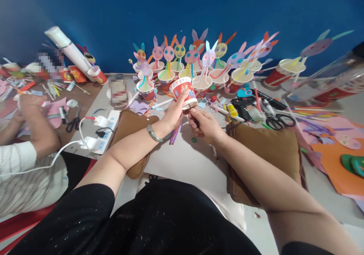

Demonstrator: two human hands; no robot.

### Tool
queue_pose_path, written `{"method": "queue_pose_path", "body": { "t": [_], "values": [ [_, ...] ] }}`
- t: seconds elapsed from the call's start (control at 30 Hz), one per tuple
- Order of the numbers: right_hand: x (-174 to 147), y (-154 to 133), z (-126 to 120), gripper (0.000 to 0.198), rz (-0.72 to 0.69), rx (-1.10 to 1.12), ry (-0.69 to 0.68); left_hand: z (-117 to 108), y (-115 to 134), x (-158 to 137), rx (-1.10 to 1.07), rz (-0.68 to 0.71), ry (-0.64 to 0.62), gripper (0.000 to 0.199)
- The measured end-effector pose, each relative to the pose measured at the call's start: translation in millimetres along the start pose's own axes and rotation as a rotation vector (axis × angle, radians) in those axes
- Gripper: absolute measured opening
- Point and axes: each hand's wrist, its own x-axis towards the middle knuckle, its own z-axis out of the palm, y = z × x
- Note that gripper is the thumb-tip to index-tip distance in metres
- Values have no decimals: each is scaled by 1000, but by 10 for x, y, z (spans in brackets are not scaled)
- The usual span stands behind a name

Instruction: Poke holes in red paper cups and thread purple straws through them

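A blue wall (182, 5) rises beyond the fingers of the left hand (179, 111) and right hand (208, 127). The table (182, 158) spreads beneath and around them. A co-worker (31, 175) sits well to the left of the left fingers. Two brown cushions lie on the table: the right cushion (270, 143) under the right forearm, the left cushion (129, 128) just left of the left fingers. Orange paper (332, 166) lies well to the right of the right fingers, and a power strip (110, 128) well to the left of the left ones. Just beyond both sets of fingers stand rabbit-faced cups (166, 82).

The held cup (182, 89) is in the left hand: the thumb lies along its side, the hand partly closed around it. It is tilted, its narrow end toward the right fingertips. The right fingers are curled in, thumb against forefinger — whether they pinch a thin dark piece at the cup's narrow end cannot be told.

Scissors (280, 121) lie to the right of the right fingers. Purple straws (175, 134) show just below the left fingers — held or loose, one cannot tell. A small green disc (194, 140) lies below the gap between the hands.
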Motion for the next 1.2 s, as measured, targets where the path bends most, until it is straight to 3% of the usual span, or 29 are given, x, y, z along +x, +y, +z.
{"method": "queue_pose_path", "body": {
  "t": [0.2, 0.33, 0.47, 0.63, 0.77, 0.97, 1.1, 1.2],
  "values": [
    [-48, -120, -43, 33, 93, 123, -131, 5, 210, -82, -149, -76, -68, 23],
    [-34, -130, -64, 30, 121, 137, -165, -30, 237, -76, -157, -48, -177, 20],
    [-26, -99, -47, 26, 104, 150, -149, -14, 192, -43, -177, -63, -100, 16],
    [-17, 3, 0, 34, -23, 16, -50, 28, 150, -28, -149, -71, -38, 12],
    [5, 81, -1, 40, -238, -232, 80, 35, 121, -27, -124, -36, -35, 12],
    [-11, 82, -30, 30, -494, -595, 250, 28, 78, 1, -131, -5, -12, 12],
    [-7, 94, -39, 23, -565, -637, 299, 9, 59, 20, -211, -16, -8, 17],
    [7, 102, -40, 26, -533, -583, 262, 15, 72, 1, -232, -28, -29, 16]
  ]
}}
